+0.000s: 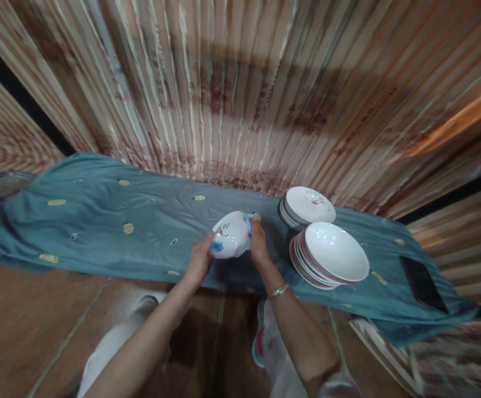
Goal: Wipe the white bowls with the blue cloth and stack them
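Observation:
A white bowl (231,236) with blue flower decoration is held over the middle of the cloth-covered table, tipped so its rounded outside faces me. My left hand (201,254) grips its left edge. On the opposite side my right hand (259,243), with a silver bangle on the wrist, holds the bowl by its blue-patterned part; some of those fingers are hidden behind it. Just right of my right hand stands a stack of white bowls (336,252) with reddish rims. Behind that is a stack of white plates (308,204), the top one bearing a floral print.
A teal cloth (99,215) with small yellow pineapple prints covers the long, narrow table. A dark phone-like slab (423,283) lies near its right end. Striped curtains (223,99) hang close behind, and dark poles rise at both ends. My feet are on the tiled floor below.

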Available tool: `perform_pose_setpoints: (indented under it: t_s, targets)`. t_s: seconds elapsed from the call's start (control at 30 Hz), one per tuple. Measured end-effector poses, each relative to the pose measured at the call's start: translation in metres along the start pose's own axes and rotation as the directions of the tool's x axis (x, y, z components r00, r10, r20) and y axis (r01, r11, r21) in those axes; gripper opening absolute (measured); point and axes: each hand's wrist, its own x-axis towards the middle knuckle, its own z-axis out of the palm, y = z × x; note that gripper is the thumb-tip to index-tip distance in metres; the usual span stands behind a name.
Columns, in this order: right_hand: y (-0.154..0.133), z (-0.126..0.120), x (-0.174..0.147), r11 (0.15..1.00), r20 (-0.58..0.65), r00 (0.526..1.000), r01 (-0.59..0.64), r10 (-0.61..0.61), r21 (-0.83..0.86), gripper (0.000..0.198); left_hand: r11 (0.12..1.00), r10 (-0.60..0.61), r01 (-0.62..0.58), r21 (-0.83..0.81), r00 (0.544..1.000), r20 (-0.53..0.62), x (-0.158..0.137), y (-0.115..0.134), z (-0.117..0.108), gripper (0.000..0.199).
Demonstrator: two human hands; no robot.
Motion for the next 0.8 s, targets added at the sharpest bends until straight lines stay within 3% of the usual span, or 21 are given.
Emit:
perform_pose_setpoints:
  t_s: [0.1,0.27,0.4,0.57,0.8]
  targets:
    - [0.007,0.011,-0.005,0.997,-0.007,0.997,-0.077,0.077,0.020,0.041,0.988,-0.041,0.029,-0.152,0.996,-0.077,-0.002,0.008,0.007,0.038]
    - [0.018,0.027,-0.008,0.995,0.015,0.995,-0.096,0.096,0.003,0.044,0.934,-0.152,0.096,-0.343,0.978,-0.140,-0.001,0.016,0.008,0.037]
    - [0.027,0.035,-0.013,0.995,0.026,0.999,-0.024,0.026,-0.094,0.047,0.870,-0.247,0.169,-0.462,0.963,-0.111,0.004,0.019,0.001,0.049]
    - [0.034,0.041,-0.029,0.976,0.074,0.996,0.057,-0.042,-0.208,0.058,0.818,-0.284,0.200,-0.539,0.956,-0.075,0.008,0.020,-0.003,0.054]
    - [0.039,0.047,-0.060,0.889,0.176,0.948,0.311,-0.265,-0.336,0.065,0.794,-0.320,0.229,-0.563,0.945,-0.066,0.009,0.023,-0.005,0.059]
